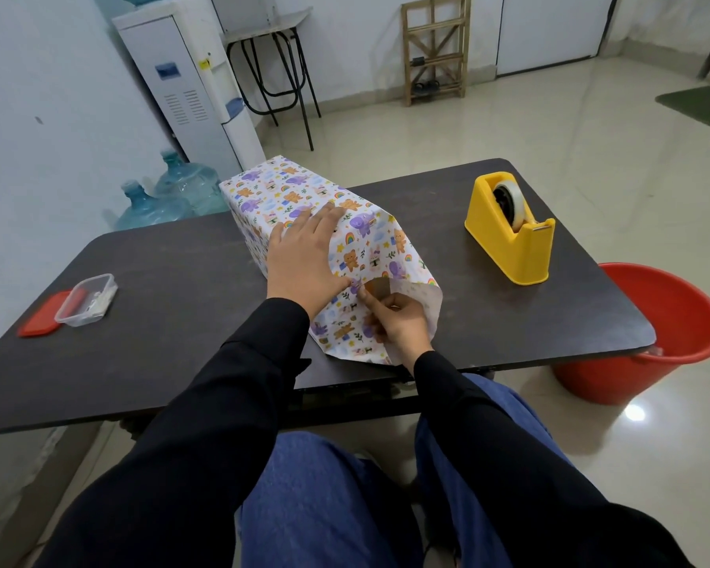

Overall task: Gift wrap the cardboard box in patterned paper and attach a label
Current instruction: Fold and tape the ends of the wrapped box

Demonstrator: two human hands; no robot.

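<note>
A long box wrapped in white paper with cartoon animals (287, 190) lies on the dark table (160, 280), running from the far left toward me. At its near end a patch of brown cardboard (376, 288) shows through the open paper. My left hand (304, 256) lies flat on top of the box with straight fingers, pressing the paper down. My right hand (394, 321) pinches the loose paper flap at the near end, fingers curled on its edge.
A yellow tape dispenser (509, 235) stands on the table to the right. At the left lie a clear plastic container (87, 299) and its red lid (42, 319). A red bucket (669, 330) sits on the floor by the table's right edge; water bottles stand behind the table at the left.
</note>
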